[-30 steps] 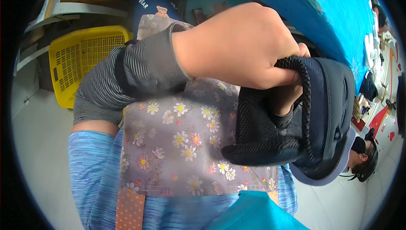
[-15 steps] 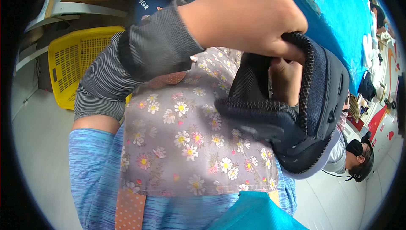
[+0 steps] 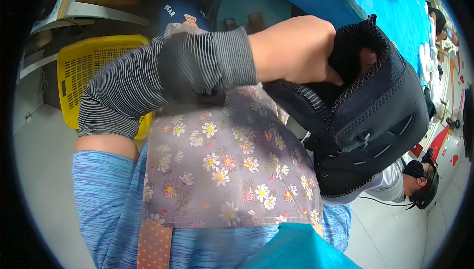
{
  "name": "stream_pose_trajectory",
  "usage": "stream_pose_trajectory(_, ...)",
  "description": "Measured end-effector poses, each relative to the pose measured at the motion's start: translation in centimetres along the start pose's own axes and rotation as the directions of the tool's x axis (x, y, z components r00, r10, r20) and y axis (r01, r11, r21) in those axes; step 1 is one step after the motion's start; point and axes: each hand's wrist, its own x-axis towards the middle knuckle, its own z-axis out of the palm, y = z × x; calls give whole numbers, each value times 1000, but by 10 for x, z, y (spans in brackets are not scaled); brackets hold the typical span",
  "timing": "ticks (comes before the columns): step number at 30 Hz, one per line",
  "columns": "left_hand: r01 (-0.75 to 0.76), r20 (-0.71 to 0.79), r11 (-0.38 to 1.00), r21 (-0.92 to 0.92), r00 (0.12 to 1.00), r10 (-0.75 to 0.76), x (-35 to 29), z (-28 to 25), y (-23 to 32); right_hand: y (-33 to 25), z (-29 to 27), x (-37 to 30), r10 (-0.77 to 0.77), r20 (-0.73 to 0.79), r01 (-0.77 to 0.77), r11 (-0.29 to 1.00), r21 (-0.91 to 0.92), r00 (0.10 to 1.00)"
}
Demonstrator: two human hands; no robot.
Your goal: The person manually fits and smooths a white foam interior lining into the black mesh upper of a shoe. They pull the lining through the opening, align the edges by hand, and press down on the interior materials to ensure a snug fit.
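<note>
Black upper: looks like a shoe upper, held up in the air R of centre, in front of the daisy apron & just beside the blue-covered counter. Tilted, mouth twd the L hand.

L hand: comes across from the L, knuckles up, grip closed on the upper at its mouth. Fingertips mostly hidden by the material, so exact pinch n/a.

R hand: only a bit of skin shows inside the mouth, prob. the R; rest hidden behind the upper. Can't tell if its grip is closed or loose.

Stitched rim: zigzag thread along the mouth, standing open next to the L fingers.

Padded flap: sticks out below the L wrist, over the apron.

Metal fitting: small, on the outer side; slits nearby w/ pale thread or lining showing.

Step in hand: by the look of it, working the mouth of the upper by hand, fingers in at the rim; no tool seen in either hand. Can't judge how far along.

Next move calls for: my read, firm L hold on the rim + R support from inside/behind, so the soft wall doesn't fold in; careful w/ stitching, avoid tugging thread.

Yellow basket: on the L, behind the striped sleeve, well apart from the upper.

Co-worker: far R, dark cap & black mask, hands not visible.
</note>
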Motion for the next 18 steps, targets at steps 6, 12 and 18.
stream_pose_trajectory(6, -384, 6, 887, 258, 918, 396, -23, 16, -10, 0, 5, 7, 242, -239, -243, 970, 27, 940)
stream_pose_trajectory(12, -225, -122, 968, 111, 964, 237, -17, 14, 1, -10, 11, 10, 194, -681, -313, 948, -54, 706)
stream_pose_trajectory(18, -368, 32, 920, 134, 929, 367, -32, 8, 12, 4, -21, -27, -186, -260, 102, 947, -304, 948)
